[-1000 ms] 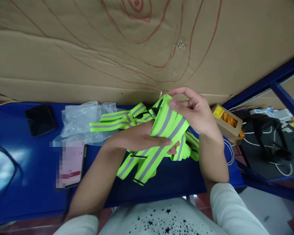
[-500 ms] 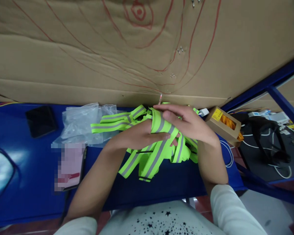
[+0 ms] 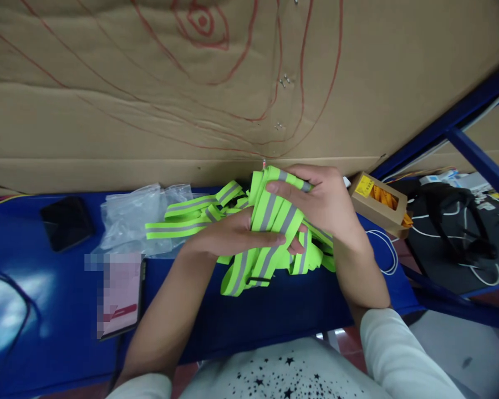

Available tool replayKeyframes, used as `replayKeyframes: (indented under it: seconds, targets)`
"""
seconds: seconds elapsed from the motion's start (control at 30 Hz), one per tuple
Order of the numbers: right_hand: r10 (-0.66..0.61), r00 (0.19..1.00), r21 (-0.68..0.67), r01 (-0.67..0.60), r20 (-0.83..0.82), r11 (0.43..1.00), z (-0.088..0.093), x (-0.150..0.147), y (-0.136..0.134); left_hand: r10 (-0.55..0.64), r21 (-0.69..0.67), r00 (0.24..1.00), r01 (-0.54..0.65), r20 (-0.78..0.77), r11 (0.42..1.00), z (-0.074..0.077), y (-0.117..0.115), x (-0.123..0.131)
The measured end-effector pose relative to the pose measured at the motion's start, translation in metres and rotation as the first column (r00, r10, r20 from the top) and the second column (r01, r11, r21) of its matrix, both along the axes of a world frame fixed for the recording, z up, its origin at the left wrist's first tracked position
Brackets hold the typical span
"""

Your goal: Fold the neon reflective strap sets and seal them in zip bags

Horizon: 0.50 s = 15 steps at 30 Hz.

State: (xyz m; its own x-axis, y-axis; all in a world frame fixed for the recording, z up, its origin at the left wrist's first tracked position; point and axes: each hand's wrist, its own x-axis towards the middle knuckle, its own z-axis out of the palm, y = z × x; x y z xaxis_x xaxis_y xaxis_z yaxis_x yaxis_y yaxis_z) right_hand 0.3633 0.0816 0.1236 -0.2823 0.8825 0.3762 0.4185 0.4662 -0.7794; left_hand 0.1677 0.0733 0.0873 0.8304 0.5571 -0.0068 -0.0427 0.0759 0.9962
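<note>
Between my hands is a folded neon-yellow reflective strap (image 3: 269,213) with a grey stripe down its middle. My left hand (image 3: 237,235) cradles it from below, thumb across the front and fingers behind. From the upper right my right hand (image 3: 320,197) grips its top, the thumb lying over the folds. A loop with a black slider buckle (image 3: 258,281) hangs below my left hand. More straps of the same kind (image 3: 191,206) lie in a tangle on the blue table behind and beneath my hands.
Clear plastic bags (image 3: 128,219), a black flat object (image 3: 66,223) and a phone (image 3: 122,296) lie to the left on the blue table (image 3: 58,349). To the right stands a cardboard box (image 3: 378,202) with orange contents, beside a white cable (image 3: 388,252). A cardboard panel (image 3: 149,127) rises behind.
My right hand has gone from lying flat over the strap to gripping its top folds. The hanging lower ends have been drawn up shorter. The view has shifted slightly.
</note>
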Motion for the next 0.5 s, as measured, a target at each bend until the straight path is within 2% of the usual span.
replayKeyframes:
  seconds: [0.17,0.3,0.37,0.43,0.5]
  targets:
    - [0.083,0.989,-0.092,-0.095,-0.119,0.991,0.001,0.005,0.007,-0.048,0.024,0.998,0.048,-0.033,0.999,-0.002,0.000,-0.003]
    - [0.191,0.976,-0.160,-0.206,-0.102,0.966,-0.003,0.006,0.015,-0.136,-0.122,0.988,0.144,0.072,0.982,0.000,-0.005,-0.003]
    - [0.155,0.988,-0.089,-0.157,-0.025,0.984,-0.005,0.006,0.016,-0.104,-0.175,0.991,0.118,0.082,0.977,-0.001,-0.005,-0.001]
    - [0.078,0.993,0.045,-0.082,0.084,0.996,-0.006,0.006,0.014,-0.049,-0.150,0.997,0.057,0.052,0.987,-0.002,-0.004,0.001]
    - [0.088,0.976,0.126,-0.114,0.199,0.985,-0.006,0.006,0.012,-0.044,-0.086,0.999,0.046,0.021,0.995,-0.005,-0.002,0.000]
